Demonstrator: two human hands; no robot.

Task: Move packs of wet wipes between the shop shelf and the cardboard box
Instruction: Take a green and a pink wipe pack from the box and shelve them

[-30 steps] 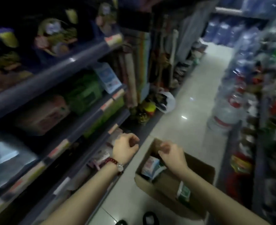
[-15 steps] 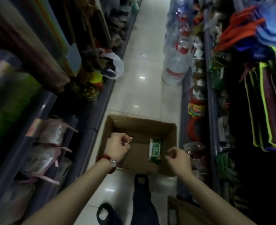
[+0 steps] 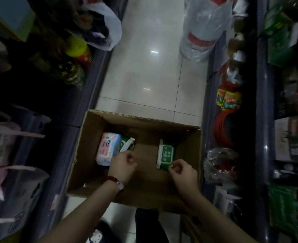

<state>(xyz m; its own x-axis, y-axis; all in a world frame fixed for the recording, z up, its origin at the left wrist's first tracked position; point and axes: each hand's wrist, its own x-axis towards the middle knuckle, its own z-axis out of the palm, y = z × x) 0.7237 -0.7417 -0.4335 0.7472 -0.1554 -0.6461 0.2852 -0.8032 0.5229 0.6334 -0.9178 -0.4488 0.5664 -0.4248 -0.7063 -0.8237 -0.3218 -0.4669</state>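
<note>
Looking straight down, I see the pale tiled floor (image 3: 144,71) running as a narrow aisle up the middle of the frame, hemmed by dark shop shelving (image 3: 85,95) on the left edge and another shelf run (image 3: 209,88) on the right. The open floor beyond the box is bare up to a large plastic-wrapped bundle (image 3: 202,28) at upper right and a white plastic bag (image 3: 109,27) at upper left.

The cardboard box (image 3: 193,151) sits in the lower centre, filling nearly the whole aisle width; its left wall lies just beside the left shelf base and its right wall just beside the right one. Its flaps are open, and a bare strip of brown bottom shows between the packs.

Inside, at the left, lies a pink-and-blue pack of wipes (image 3: 108,148), with a green-and-white pack (image 3: 127,144) just beside it on its right. At the right side stands a green pack (image 3: 166,153) with a white edge and a lidded label.

My left hand (image 3: 123,165), a red bead bracelet (image 3: 114,180) at the wrist, hovers by the left packs, fingers curled; I cannot tell whether they grasp anything. My right hand (image 3: 184,172) has its curled fingertips at the near corner of the green pack, seemingly pinching it.
</note>
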